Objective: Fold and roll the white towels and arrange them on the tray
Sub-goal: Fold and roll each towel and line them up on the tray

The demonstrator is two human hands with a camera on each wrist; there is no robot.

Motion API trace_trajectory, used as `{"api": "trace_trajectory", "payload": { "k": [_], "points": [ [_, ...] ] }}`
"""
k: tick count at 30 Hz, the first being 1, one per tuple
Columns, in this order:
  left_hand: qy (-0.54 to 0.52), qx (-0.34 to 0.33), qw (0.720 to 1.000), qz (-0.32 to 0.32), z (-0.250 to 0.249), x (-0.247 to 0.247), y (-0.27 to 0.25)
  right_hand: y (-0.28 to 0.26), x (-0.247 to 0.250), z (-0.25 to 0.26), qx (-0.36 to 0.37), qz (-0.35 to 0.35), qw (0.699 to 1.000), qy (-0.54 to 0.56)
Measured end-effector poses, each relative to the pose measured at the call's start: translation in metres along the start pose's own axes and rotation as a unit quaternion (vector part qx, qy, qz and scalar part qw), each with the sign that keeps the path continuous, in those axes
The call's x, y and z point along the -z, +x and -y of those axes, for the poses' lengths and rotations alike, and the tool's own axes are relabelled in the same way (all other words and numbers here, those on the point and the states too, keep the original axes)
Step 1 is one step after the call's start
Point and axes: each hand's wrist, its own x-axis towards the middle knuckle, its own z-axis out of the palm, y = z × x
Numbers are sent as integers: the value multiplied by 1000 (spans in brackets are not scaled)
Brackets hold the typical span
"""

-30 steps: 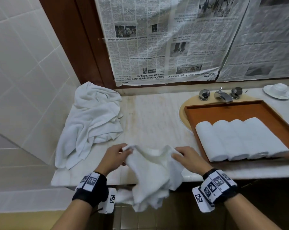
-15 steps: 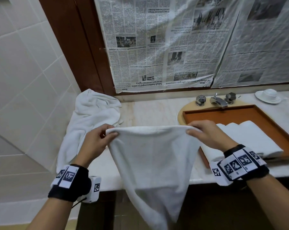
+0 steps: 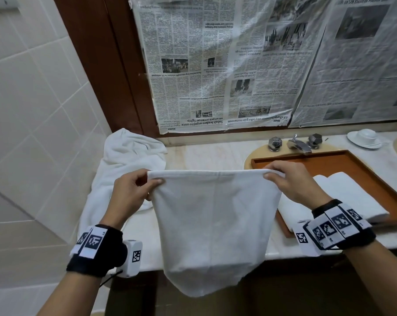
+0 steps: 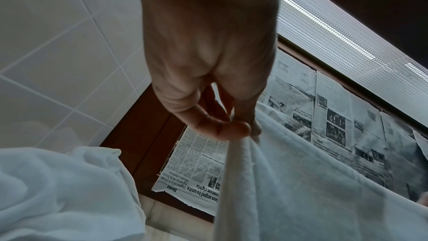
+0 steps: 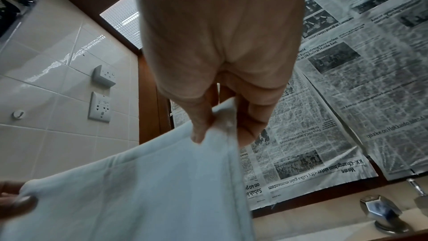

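Observation:
A white towel (image 3: 215,224) hangs spread in the air before the counter, its top edge pulled straight. My left hand (image 3: 133,190) pinches its top left corner (image 4: 241,135) between thumb and fingers. My right hand (image 3: 288,181) pinches the top right corner (image 5: 222,125). The towel's lower end droops below the counter's front edge. Behind my right hand, the brown tray (image 3: 375,169) holds rolled white towels (image 3: 348,192), partly hidden by my wrist. A heap of loose white towels (image 3: 129,160) lies on the counter's left end.
A tap with two knobs (image 3: 295,144) stands behind the tray. A white cup on a saucer (image 3: 364,137) sits at the far right. Newspaper sheets (image 3: 215,65) cover the wall behind. A tiled wall (image 3: 33,110) closes the left side.
A second ago both hands gathered the crumpled towel at the counter's edge. They have since lifted it, moved apart and stretched its top edge flat.

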Motion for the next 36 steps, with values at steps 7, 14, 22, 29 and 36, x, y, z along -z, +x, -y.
{"api": "trace_trajectory", "payload": {
  "k": [7,14,22,29,36],
  "points": [
    [87,-8,996,4,17,1,4,11,-3,1,-51,2,999,-19],
    [104,-4,994,31,39,1,7,12,-17,-1,-69,93,993,-19],
    [18,74,997,31,47,-14,32,34,-43,-8,-119,30,992,10],
    [37,103,994,15,73,-47,94,97,-71,-45,-144,18,989,40],
    [79,129,988,21,113,-95,178,183,-109,-108,-179,28,978,102]
  ]
}}
